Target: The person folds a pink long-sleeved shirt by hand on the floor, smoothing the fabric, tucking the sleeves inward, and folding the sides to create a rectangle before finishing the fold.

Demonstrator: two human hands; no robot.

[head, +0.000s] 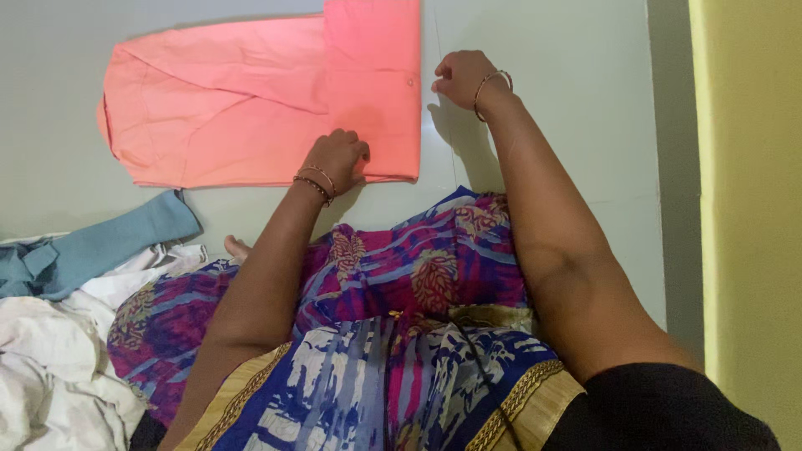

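Looking down from my head camera, I see the pink shirt (pixel 251 100) lying flat on the pale floor (pixel 551 125) in front of my knees, already folded into a long rectangle, with one sleeve laid across toward the left. My left hand (pixel 336 159) rests on the lower right corner of the shirt; the fingers are curled down and press the cloth, and I think they pinch the edge, but the grip itself is hidden under the knuckles. My right hand (pixel 462 79) is just beside the right edge of the shirt, near a small button; its fingers are bent in a loose fist, and I cannot tell if this grip has any fabric in it or only touches the floor. Both wrists wear thin bangles (pixel 317 179).

My lap is covered by a patterned purple and blue garment (pixel 401 276). To the left lie a blue cloth (pixel 109 242) and a heap of white clothes (pixel 50 359), well apart from the shirt.

What could go wrong, in my judgement: if I lift the corner with only the left hand, the folded layers may slide and the sleeve may open again. The floor looks smooth, so the whole shirt may slip instead of bending. The bangles might also catch the cloth edge.
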